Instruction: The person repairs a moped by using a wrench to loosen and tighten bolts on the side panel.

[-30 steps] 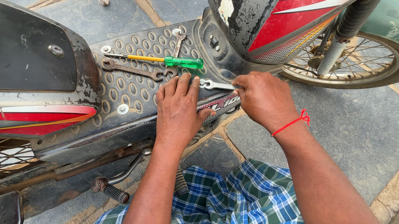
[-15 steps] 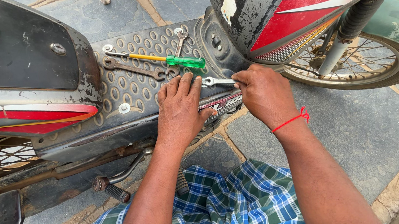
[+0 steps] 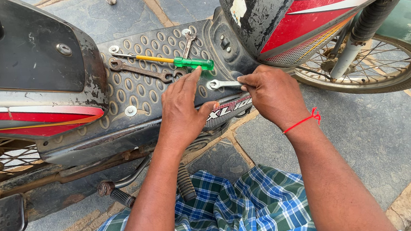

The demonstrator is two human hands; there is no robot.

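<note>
A scooter's dirty black footboard with oval studs fills the middle of the head view. My right hand grips the shaft of a small silver ring wrench whose ring end sits on the footboard near its front right. My left hand lies flat on the footboard with fingers spread, fingertips just left of the wrench's ring. A screwdriver with a green handle and yellow shaft lies just beyond my left fingertips. A red string circles my right wrist.
A rusty open-ended spanner and a smaller silver wrench lie on the footboard. The black seat is at left, the red-and-grey front cover and spoked front wheel at right. A kick lever sticks out below. Grey paving lies around.
My right hand has pulled the wrench a little to the right and my left fingers have lifted and spread. The view has shifted slightly.
</note>
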